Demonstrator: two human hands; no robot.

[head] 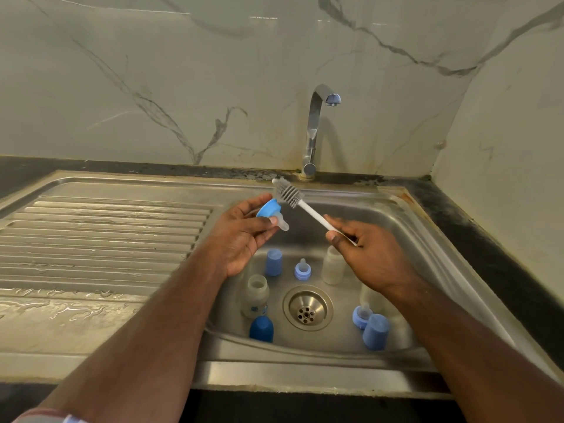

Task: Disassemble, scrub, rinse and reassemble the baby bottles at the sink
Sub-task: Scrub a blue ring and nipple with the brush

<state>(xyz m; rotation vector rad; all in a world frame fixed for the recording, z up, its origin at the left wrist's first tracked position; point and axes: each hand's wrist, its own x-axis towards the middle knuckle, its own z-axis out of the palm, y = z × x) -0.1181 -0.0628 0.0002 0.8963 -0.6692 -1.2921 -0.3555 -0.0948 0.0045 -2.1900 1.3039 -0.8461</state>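
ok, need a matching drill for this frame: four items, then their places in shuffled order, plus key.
Items:
1. brush
2. nipple ring
3. dark blue cap
4. tap

Places:
A. on the sink floor, left of the drain
B. held in the left hand
C. behind the basin, at the wall
D. handle held in the right hand

Pairs: 1-D, 2-B, 3-A, 4-C

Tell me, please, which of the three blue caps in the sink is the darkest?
The dark blue cap at the front left, beside the open bottle; the other two caps are paler blue.
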